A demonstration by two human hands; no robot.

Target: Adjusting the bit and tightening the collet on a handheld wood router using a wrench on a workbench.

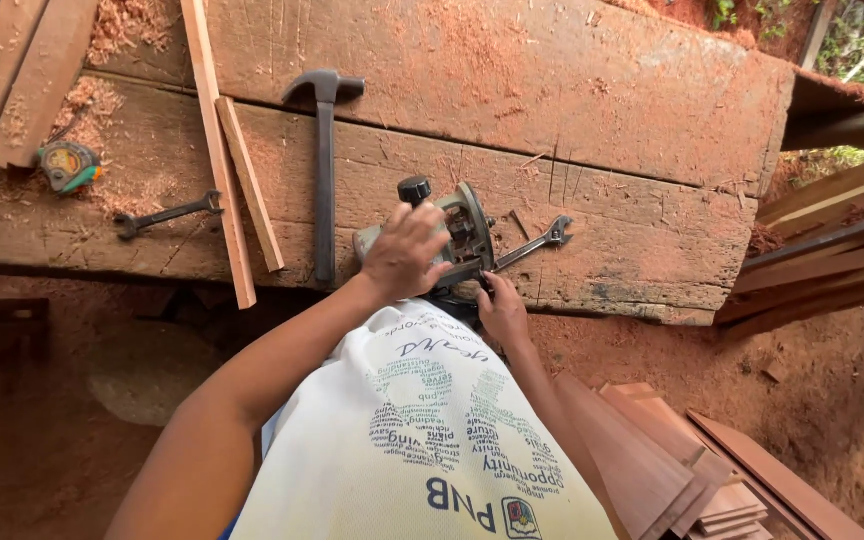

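A grey-green power router with a black knob lies on its side at the near edge of a heavy wooden workbench. My left hand rests on top of its body and grips it. My right hand is at the tool's lower side, fingers closed on the end of a metal wrench that points up and to the right from the router's base.
A claw hammer lies upright left of the router. Two thin wooden strips cross the bench. A second wrench and a tape measure lie at left. Sawdust covers the bench. Stacked boards sit at lower right.
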